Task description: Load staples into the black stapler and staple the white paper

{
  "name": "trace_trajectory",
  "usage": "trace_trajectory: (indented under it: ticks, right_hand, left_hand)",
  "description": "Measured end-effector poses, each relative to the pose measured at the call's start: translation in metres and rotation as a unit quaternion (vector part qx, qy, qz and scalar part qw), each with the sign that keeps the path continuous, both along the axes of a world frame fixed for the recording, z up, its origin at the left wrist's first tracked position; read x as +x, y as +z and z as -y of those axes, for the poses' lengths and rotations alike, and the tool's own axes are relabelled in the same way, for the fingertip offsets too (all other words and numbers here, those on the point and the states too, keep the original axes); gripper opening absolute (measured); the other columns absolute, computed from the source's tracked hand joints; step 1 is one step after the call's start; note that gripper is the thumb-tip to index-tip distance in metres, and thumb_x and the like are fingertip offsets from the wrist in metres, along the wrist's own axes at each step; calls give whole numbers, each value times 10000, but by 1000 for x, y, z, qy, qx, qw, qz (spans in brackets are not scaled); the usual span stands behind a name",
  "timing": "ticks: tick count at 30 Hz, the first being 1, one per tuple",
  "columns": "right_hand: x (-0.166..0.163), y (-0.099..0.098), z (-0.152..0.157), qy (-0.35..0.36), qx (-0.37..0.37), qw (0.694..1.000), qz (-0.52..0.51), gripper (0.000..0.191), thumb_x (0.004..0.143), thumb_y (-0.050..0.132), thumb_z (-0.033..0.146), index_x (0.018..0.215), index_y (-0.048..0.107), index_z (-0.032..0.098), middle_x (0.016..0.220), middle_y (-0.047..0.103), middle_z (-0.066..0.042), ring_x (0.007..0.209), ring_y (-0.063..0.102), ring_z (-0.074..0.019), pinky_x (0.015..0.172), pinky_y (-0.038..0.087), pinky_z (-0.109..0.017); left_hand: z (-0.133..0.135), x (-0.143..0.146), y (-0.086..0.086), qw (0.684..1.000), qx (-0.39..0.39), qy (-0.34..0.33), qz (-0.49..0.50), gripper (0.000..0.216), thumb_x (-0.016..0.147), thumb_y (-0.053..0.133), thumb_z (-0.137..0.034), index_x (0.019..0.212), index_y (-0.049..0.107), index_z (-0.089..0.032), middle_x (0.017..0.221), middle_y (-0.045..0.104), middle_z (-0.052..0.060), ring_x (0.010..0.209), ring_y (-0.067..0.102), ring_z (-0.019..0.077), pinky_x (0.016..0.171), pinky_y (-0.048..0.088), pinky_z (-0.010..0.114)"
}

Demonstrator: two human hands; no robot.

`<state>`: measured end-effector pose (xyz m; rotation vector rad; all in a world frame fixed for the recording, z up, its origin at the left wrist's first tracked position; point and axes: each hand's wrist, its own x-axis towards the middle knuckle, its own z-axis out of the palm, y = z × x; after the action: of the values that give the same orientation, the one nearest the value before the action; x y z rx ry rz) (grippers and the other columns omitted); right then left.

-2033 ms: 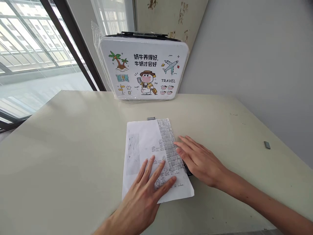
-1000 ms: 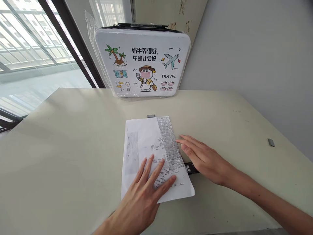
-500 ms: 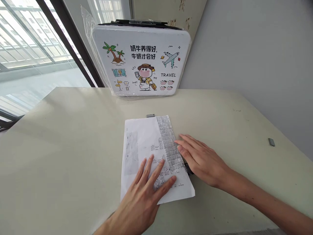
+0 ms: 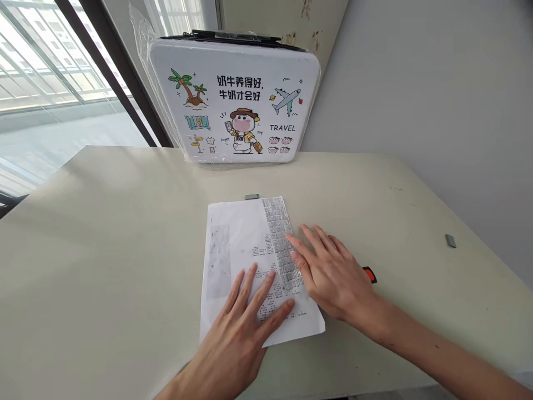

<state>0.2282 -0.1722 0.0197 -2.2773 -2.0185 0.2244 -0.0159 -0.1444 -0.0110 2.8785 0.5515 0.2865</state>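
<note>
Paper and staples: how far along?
Done: staple rows cover a strip of the sheet. In hand: left hand flat on the sheet, right hand flat at the rows' edge, over a red-tipped tool. Left: loose staple piece at the sheet's top edge, another piece far right on the table.

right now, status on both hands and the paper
Left hand open, flat on paper. Right hand open, fingertips on its right edge, over a red-tipped object. Grey piece at top edge.
</note>
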Motion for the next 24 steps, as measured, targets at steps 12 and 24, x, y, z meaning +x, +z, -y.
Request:
trace_trajectory:
  ticks: [12, 24]
  right_hand:
    - [11, 14, -4, -38, -90, 989, -110, 630, 1090, 122, 579, 1631, 347, 351, 1709, 312, 24, 1593, 251, -261, 1261, 316, -577]
    - [10, 17, -2, -37, -97, 988, -117, 654, 1082, 119, 608, 1623, 371, 340, 1700, 329, 33, 1592, 250, -261, 1273, 310, -556]
  left_hand:
    - [0, 1, 4, 1000, 5, -5, 10, 953, 742, 539, 62, 1612, 383, -295, 1751, 146, 64, 1585, 87, 445, 1234, 265, 706]
    - [-1, 1, -1, 1000, -5, -6, 17, 960, 739, 519, 65, 1614, 373, -302, 1756, 113, 64, 1586, 68, 445, 1226, 268, 710]
